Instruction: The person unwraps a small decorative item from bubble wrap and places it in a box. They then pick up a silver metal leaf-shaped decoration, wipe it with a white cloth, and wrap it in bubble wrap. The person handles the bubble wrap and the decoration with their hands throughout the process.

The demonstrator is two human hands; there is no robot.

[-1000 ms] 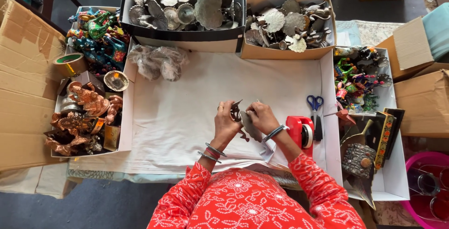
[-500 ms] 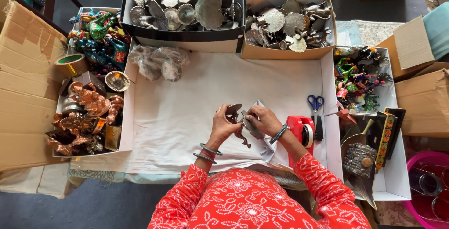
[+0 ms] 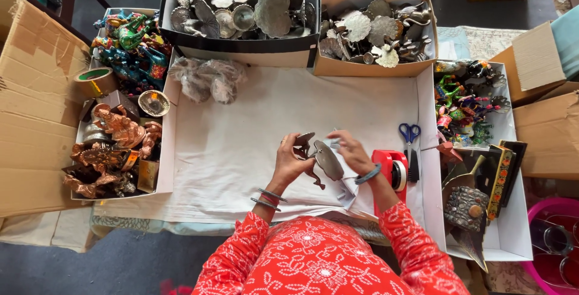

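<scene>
Over the white cloth [image 3: 241, 144], I see my left hand [image 3: 291, 163] and right hand [image 3: 354, 152] both closed on a grey metal ornament [image 3: 327, 159], its long axis running diagonally, the narrow end pointing down-right toward me.

1. A table covered by a white cloth [image 3: 241, 144] carries everything; places below are told from that cloth.
2. At its far edge stand 2 boxes of grey metal pieces: a black box [image 3: 241, 48] and, to the right of it, a tan box [image 3: 371, 66].
3. A clear bag bundle [image 3: 208, 81] lies on the cloth's far left part.
4. Blue-handled scissors [image 3: 410, 133] and a red tape dispenser [image 3: 392, 171] lie at its right edge.
5. A white tray of copper-coloured figurines [image 3: 166, 150] borders its left edge.
</scene>
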